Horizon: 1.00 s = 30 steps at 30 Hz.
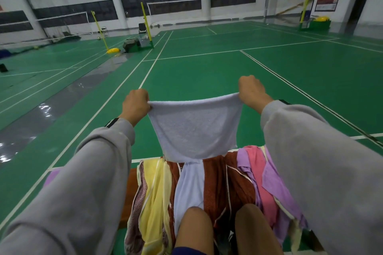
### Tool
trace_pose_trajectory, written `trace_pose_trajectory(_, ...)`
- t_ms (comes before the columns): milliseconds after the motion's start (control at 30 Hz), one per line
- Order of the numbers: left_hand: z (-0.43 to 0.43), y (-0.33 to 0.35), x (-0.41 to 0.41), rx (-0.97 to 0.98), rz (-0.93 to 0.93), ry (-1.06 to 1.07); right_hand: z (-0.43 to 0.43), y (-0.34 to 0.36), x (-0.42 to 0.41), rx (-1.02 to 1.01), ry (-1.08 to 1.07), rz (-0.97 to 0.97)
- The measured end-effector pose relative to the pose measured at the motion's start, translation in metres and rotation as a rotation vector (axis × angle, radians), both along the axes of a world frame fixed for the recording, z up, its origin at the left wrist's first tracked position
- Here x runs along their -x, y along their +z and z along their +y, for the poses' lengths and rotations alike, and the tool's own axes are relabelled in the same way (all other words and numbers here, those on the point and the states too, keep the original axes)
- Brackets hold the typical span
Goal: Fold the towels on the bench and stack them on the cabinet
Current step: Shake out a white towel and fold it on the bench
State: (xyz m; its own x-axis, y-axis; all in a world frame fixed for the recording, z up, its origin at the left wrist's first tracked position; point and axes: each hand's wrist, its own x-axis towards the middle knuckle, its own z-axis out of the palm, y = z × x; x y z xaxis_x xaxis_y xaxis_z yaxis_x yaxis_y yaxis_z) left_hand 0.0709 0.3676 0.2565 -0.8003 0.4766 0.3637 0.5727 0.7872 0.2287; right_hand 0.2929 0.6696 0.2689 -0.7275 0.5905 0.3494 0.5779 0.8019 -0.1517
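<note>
A pale blue-white towel [194, 128] hangs stretched between my two hands above the bench. My left hand [135, 104] pinches its upper left corner and my right hand [251, 91] pinches its upper right corner. Its lower part trails down onto the pile below. On the brown bench [129, 192] lie several crumpled towels: a yellow towel [155, 198], a rust-red towel [215, 188], a pink towel [261, 180] and a purple towel [275, 182]. The cabinet is not in view.
My bare knees [194, 232] show at the bottom, against the bench. Beyond lies a green badminton court floor [228, 72] with white lines. Yellow net posts [145, 20] and a black chair [143, 30] stand far off.
</note>
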Motion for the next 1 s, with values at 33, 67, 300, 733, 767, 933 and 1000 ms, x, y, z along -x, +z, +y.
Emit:
trace_pose_trajectory(33, -0.001, -0.002, 0.003, -0.003, -0.021, 0.005, 0.002, -0.002, 0.001, 0.053, -0.007, 0.014)
trace_pose_trajectory(67, -0.001, -0.005, 0.004, -0.007, -0.033, 0.009, 0.006, -0.005, 0.003, 0.119, -0.016, 0.034)
trace_pose_trajectory(300, 0.001, -0.022, 0.017, -0.060, -0.094, 0.059, 0.019, -0.025, 0.021, 0.408, -0.161, 0.196)
trace_pose_trajectory(733, 0.018, 0.016, 0.027, -0.517, 0.006, 0.127, 0.037, -0.001, 0.061, 0.941, -0.029, 0.722)
trace_pose_trajectory(767, 0.015, 0.016, 0.024, -0.508, 0.016, 0.124, 0.033, -0.001, 0.055, 0.943, -0.014, 0.710)
trace_pose_trajectory(933, -0.017, -0.016, 0.008, -0.303, -0.066, 0.039, 0.015, -0.034, 0.014, 0.989, 0.020, 0.539)
trace_pose_trajectory(1000, -0.033, -0.035, -0.002, -0.161, -0.118, -0.027, 0.008, -0.057, -0.005, 1.024, 0.013, 0.443)
